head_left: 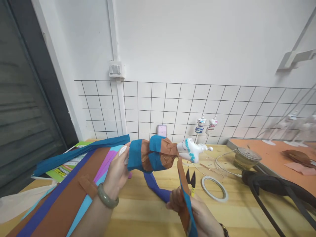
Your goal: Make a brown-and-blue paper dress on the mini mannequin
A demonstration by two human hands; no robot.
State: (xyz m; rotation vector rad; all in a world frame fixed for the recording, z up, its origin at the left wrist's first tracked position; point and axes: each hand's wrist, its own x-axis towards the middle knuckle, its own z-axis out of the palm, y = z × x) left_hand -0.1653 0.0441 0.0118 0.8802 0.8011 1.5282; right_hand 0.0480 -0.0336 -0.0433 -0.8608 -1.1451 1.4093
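Observation:
A white figurine (194, 150) lies sideways above the table, its head to the right and its body wrapped in a puffed skirt of brown and blue crepe paper (150, 153). My left hand (118, 172) is wrapped round the white base at its left end. From the figurine's waist a brown and blue paper strip (183, 184) hangs down to my right hand (181, 200), whose fingers are closed on it. Black-bladed scissors with yellow handles (192, 182) show beside my right hand. A dark blue strip (155, 186) runs below the skirt towards that hand.
Coloured paper strips (66, 189) cover the table's left side. To the right are a tape roll (214, 188), a glass bowl (247, 159) and a black cabled object (278, 186). Two small decorated figurines (200, 126) stand behind, before a wall grid.

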